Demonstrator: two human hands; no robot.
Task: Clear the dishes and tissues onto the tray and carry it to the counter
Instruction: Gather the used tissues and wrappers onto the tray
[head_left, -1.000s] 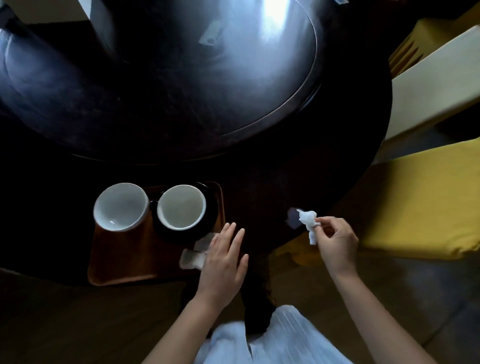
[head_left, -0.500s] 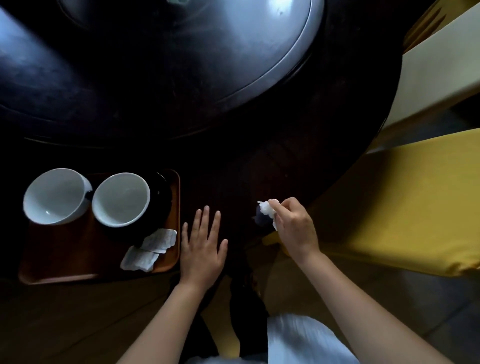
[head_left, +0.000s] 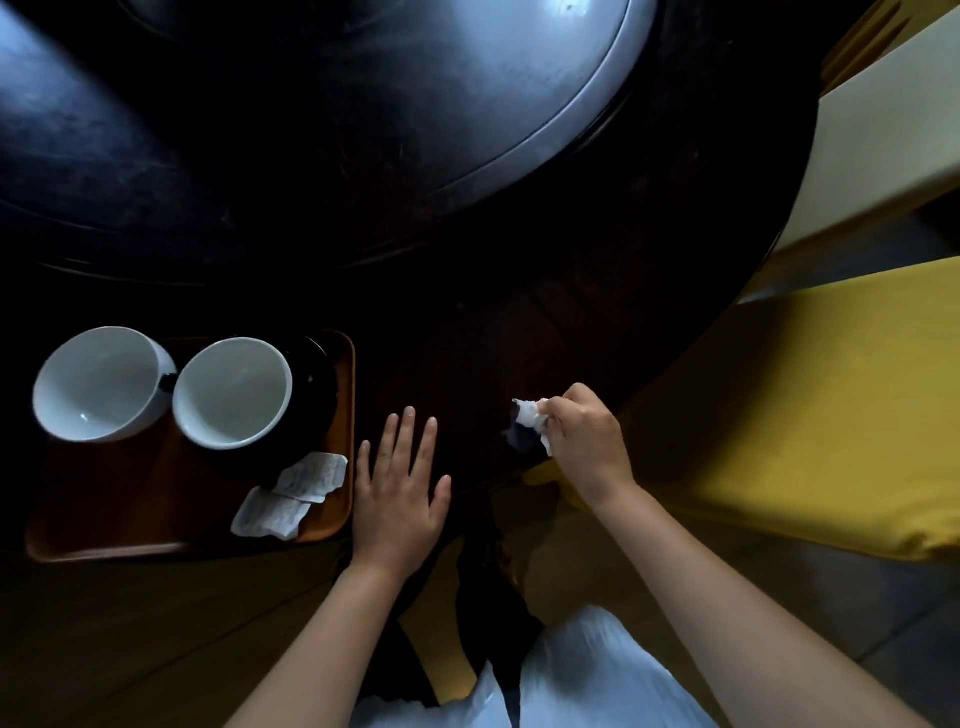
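Observation:
A brown tray (head_left: 104, 535) lies at the near left edge of the dark round table (head_left: 467, 291). On it stand two white cups: the left cup (head_left: 98, 382) and the right cup (head_left: 231, 389), which sits on a black saucer (head_left: 311, 395). Two flat white tissues (head_left: 291, 493) lie in the tray's near right corner. My left hand (head_left: 400, 493) rests flat on the table, fingers spread, just right of the tray. My right hand (head_left: 582, 441) pinches a crumpled white tissue (head_left: 530, 415) above the table's near edge.
A raised round turntable (head_left: 415, 78) fills the middle of the table. To the right stands a chair with a yellow seat cushion (head_left: 805, 405) and a pale backrest (head_left: 883, 130). Wooden floor shows below the table edge.
My right hand has brought the crumpled tissue leftwards over the table edge. My left hand has come off the tray's corner, uncovering the flat tissues, and lies flat beside the tray. The view has shifted.

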